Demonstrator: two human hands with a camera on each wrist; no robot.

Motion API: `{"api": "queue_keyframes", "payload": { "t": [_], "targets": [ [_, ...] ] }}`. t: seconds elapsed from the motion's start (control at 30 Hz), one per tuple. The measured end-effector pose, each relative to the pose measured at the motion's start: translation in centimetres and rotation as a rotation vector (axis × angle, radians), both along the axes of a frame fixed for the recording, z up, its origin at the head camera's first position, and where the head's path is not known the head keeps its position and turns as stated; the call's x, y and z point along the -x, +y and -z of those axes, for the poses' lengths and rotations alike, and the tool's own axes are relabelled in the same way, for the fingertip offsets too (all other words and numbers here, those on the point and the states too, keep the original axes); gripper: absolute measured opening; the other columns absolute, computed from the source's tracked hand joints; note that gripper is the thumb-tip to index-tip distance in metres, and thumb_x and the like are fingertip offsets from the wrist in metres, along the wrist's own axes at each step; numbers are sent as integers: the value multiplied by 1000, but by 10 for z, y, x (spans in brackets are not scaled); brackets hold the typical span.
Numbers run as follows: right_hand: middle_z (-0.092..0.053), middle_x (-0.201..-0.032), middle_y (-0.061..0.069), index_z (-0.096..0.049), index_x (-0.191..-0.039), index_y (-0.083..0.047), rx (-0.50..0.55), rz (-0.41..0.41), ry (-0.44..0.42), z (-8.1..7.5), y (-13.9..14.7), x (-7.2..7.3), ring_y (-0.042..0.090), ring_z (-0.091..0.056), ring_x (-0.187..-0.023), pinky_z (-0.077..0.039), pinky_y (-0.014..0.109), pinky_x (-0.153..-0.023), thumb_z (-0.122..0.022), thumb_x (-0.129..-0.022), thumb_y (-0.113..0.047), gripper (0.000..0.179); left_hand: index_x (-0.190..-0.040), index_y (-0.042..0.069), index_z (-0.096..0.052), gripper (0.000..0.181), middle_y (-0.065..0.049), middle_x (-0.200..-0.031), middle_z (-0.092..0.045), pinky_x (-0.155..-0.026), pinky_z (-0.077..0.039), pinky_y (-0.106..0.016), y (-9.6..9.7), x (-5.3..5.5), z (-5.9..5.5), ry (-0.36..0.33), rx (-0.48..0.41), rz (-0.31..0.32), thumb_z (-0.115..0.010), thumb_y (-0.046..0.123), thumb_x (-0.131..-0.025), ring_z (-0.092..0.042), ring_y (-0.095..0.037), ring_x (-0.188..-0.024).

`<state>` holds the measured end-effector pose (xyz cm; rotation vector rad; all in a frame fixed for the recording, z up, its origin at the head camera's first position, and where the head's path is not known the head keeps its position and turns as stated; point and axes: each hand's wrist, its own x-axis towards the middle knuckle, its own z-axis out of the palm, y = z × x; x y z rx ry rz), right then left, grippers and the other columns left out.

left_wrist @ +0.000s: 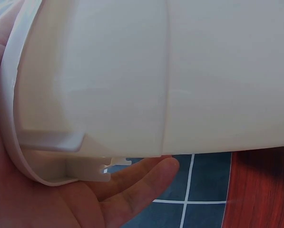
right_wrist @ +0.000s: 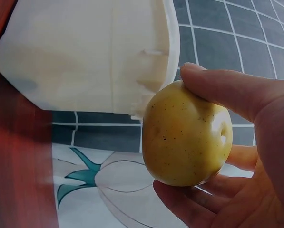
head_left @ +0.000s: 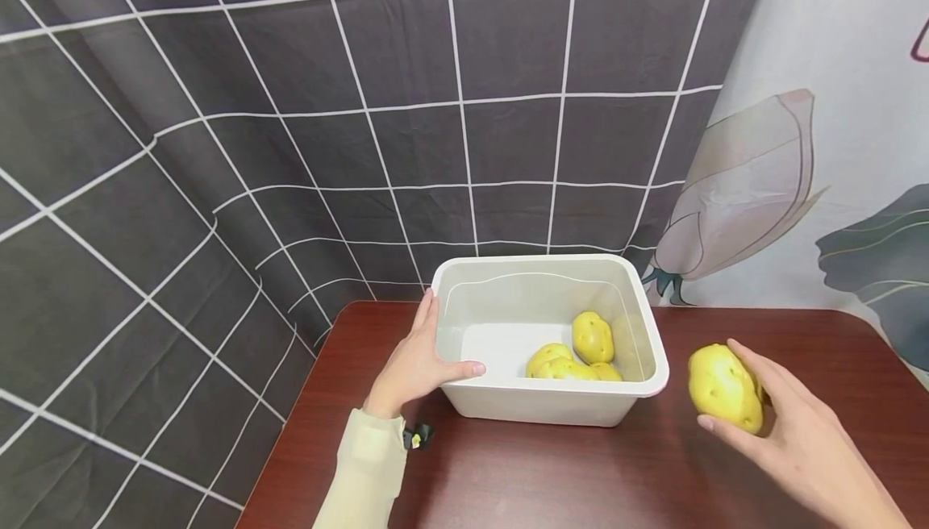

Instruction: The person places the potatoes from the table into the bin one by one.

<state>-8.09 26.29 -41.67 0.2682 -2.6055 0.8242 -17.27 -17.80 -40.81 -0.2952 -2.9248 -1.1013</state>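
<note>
My right hand (head_left: 806, 428) holds a yellow potato (head_left: 724, 388) between thumb and fingers, to the right of a white plastic bin (head_left: 537, 404). In the right wrist view the potato (right_wrist: 184, 137) shows small dark specks and a dimple. My left hand (head_left: 410, 364) grips the bin's front left corner, its thumb over the front rim and its fingers along the left side. In the left wrist view, fingers (left_wrist: 146, 185) reach past the bin's outer wall (left_wrist: 108, 85). Inside the bin, several yellow potatoes (head_left: 593, 337) lie toward the right end, partly hidden by the front wall.
The bin stands on a reddish-brown wooden table (head_left: 508, 481), near its back edge. Behind and to the left hangs a dark cloth with a white grid (head_left: 406, 150). A pale curtain with flower prints (head_left: 769, 190) hangs at the back right.
</note>
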Motion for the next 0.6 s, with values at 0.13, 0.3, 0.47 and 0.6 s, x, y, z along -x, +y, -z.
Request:
{"api": "queue_keyframes", "payload": {
  "t": [0.13, 0.3, 0.47, 0.6],
  "targets": [
    [-55, -133, 18, -42, -154, -17, 3, -6, 3, -4, -1, 1, 4, -46, -103, -26, 6, -77, -94, -68, -33, 102, -162, 8, -12, 133, -1, -169, -5, -105, -43, -54, 0, 1, 1, 3, 1, 1, -85, 64, -66, -45, -34, -138],
    [-56, -133, 18, -43, -154, -17, -2, -5, 1, -10, -2, 3, -2, -44, -98, -30, 9, -74, -94, -68, -34, 102, -162, 8, -12, 133, -1, -169, -5, -105, -43, -54, 0, 0, 1, 6, 3, 3, -85, 64, -66, -45, -34, -137],
    [-57, -130, 18, -44, -153, -16, -9, -1, -10, -13, -4, 4, -7, -41, -92, -32, 12, -69, -94, -67, -36, 102, -162, 8, -11, 133, -1, -169, -4, -105, -43, -54, 0, 0, 1, 5, 2, 6, -85, 64, -66, -44, -33, -138],
    [-58, -129, 19, -44, -153, -13, -17, 8, -23, -15, -6, 6, -5, -42, -90, -33, 12, -68, -94, -67, -38, 102, -162, 8, -11, 133, 0, -169, -4, -105, -42, -53, 0, 0, 1, 4, 0, 6, -85, 65, -66, -44, -33, -139]
  ]
}}
